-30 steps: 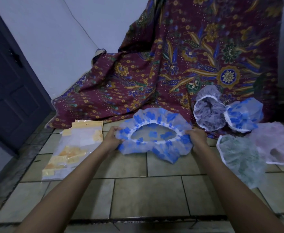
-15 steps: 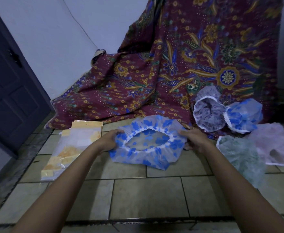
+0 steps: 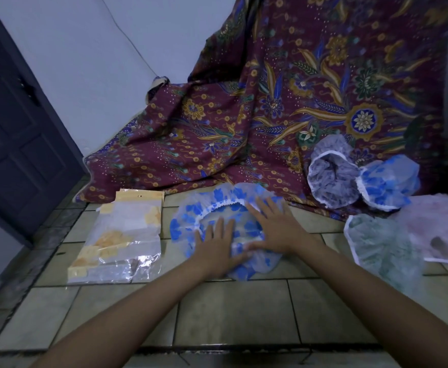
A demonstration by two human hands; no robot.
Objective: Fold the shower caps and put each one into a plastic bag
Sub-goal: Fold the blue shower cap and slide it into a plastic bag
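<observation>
A clear shower cap with blue flowers (image 3: 191, 211) lies flat on the tiled floor, opening up. My left hand (image 3: 216, 244) presses on its near left part with straight fingers. My right hand (image 3: 273, 225) lies flat on its right part, fingers spread. A pile of clear plastic bags with yellow headers (image 3: 119, 235) lies to the left of the cap. More caps wait at the right: a grey one (image 3: 333, 179), another blue one (image 3: 388, 185), a green one (image 3: 379, 245) and a pink one (image 3: 435, 224).
A maroon patterned cloth (image 3: 270, 102) hangs behind and spreads onto the floor under the far caps. A dark door (image 3: 10, 123) stands at the left beside a white wall. Bare floor tiles (image 3: 233, 312) stretch between me and the cap.
Both hands let go of the cap's sides, where they held it up, and now press flat on it on the floor.
</observation>
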